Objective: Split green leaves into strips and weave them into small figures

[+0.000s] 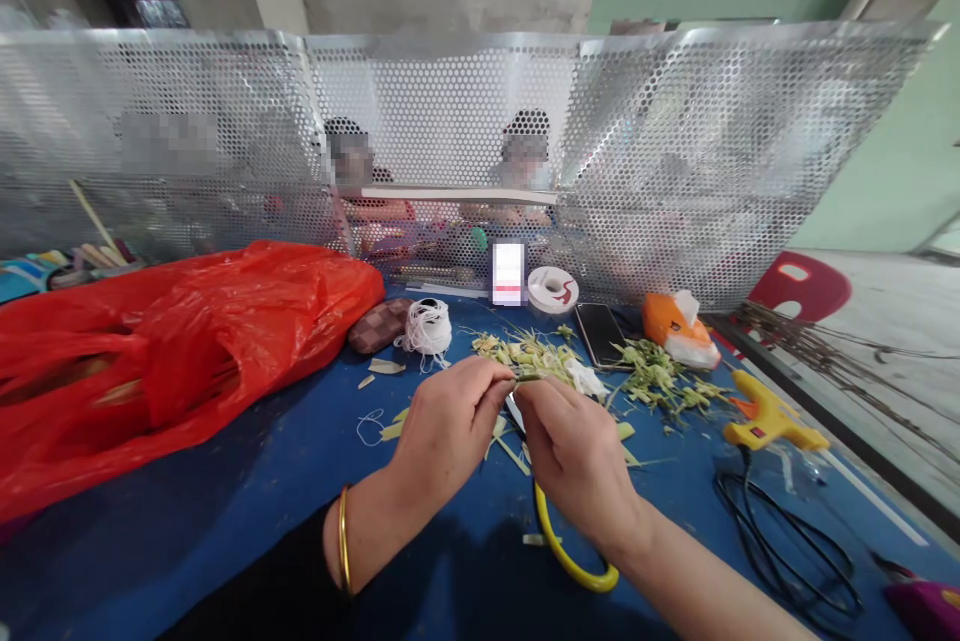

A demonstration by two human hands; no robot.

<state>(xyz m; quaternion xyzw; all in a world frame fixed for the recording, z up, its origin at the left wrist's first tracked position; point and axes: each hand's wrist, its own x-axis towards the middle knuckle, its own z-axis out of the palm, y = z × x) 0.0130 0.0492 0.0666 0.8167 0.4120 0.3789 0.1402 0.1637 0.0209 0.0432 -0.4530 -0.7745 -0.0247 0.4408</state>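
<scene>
My left hand (454,413) and my right hand (581,441) meet above the middle of the blue table (285,511). Both have their fingers closed in a pinch on a thin green strip (531,378), which looks like a piece of leaf; most of it is hidden by the fingers. Under my right hand lie scissors with a yellow handle (551,533), partly covered by that hand. Just beyond my fingers is a heap of pale green leaf scraps (536,353), with a crumpled white bit (586,379) at its edge.
A red plastic bag (247,341) spreads over the left side. Behind are a ball of white string (427,328), a white spool (553,291), a dark phone (600,334) and an orange tissue pack (679,329). A yellow glue gun (772,416) with black cable lies right. A perforated metal screen (450,101) stands behind.
</scene>
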